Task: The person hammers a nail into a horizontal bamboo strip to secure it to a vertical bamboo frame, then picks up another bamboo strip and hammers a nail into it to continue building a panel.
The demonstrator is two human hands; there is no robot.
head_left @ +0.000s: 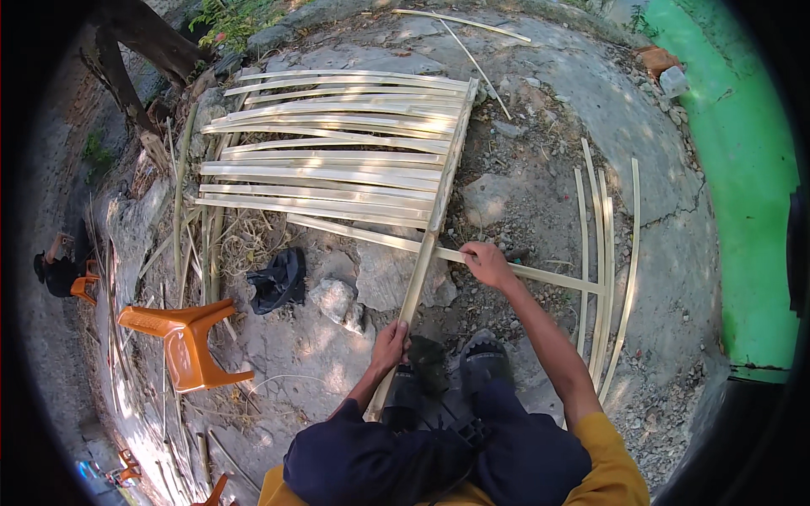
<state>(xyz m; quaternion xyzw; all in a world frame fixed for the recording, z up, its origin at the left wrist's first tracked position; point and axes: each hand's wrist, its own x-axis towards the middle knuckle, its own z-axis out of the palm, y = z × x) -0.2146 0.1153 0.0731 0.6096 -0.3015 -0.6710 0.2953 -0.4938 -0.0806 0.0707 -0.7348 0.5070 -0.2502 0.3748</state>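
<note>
Yellow sleeve (606, 462) nearest; L fingers (393, 336) clamped on pole (416, 289), long axis fwd-R; R fingers (475, 254) gripping crosswise slat (554, 277).

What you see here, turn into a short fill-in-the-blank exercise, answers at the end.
1. The left hand grips a long pole, while the ____ hand grips a thin strip.
2. The nearest chair is coloured ____.
3. The sleeve is coloured ____.

Missing words: right; orange; yellow.
</note>
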